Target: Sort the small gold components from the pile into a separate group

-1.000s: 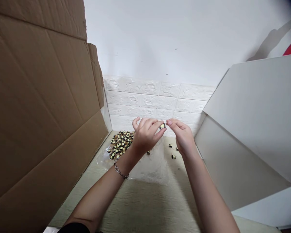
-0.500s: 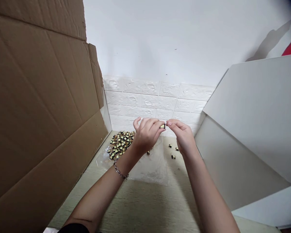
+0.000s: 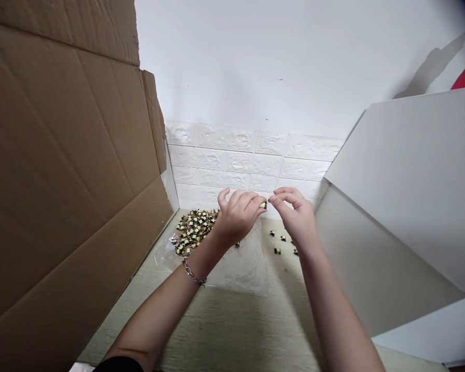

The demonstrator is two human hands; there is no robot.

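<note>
My left hand [image 3: 237, 217] and my right hand [image 3: 296, 217] meet above the table near the back wall. Between their fingertips they pinch one small black-and-yellow part [image 3: 263, 205]. A bracelet [image 3: 192, 275] circles my left wrist. Left of my left hand lies a heap of several similar small parts [image 3: 192, 230] on a clear plastic sheet [image 3: 238, 268]. A few loose parts [image 3: 282, 244] lie on the table under my right hand.
A tall brown cardboard wall [image 3: 62, 170] stands on the left. A white board [image 3: 403, 206] slants along the right. A white brick-patterned wall [image 3: 240, 160] closes the back. The pale wood-grain table [image 3: 232, 330] runs toward me.
Both hands shifted slightly to the right while keeping the small part pinched between them. My right hand's fingers lifted a little.
</note>
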